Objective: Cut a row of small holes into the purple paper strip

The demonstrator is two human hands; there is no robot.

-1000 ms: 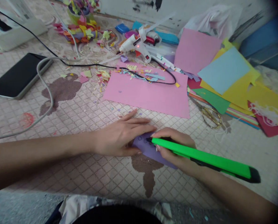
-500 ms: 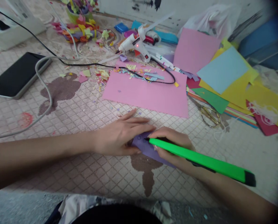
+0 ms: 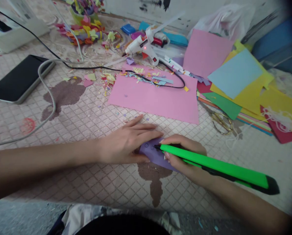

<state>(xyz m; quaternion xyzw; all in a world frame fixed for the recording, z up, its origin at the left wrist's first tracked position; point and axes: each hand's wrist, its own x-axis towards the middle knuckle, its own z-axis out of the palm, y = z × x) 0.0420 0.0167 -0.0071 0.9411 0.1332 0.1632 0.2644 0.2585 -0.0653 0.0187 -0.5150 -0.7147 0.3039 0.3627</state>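
Note:
My left hand (image 3: 130,143) lies with fingers stretched out and spread over the left end of a purple paper piece (image 3: 158,158). Its thumb rests along the paper's lower edge. My right hand (image 3: 185,153) is closed around a long bright-green pen (image 3: 217,164) with a black tip and a black rear end. The pen slants down to the left, its tip at the paper's surface beside small drawn circles. My right fingers hide part of the paper's right side, and my left palm covers its left end.
Ahead lies a pink sheet (image 3: 155,101) with paper scraps and a black cord. Behind it is a white glue gun (image 3: 143,47), its light red. Gold-handled scissors (image 3: 221,122) and coloured paper (image 3: 236,73) are at right. A phone (image 3: 20,80) and grey cable (image 3: 53,98) are at left.
The pen's tip has shifted slightly right along the purple paper, and its rear end has swung right. A second small mark now shows beside the first circle. My left hand has stayed put.

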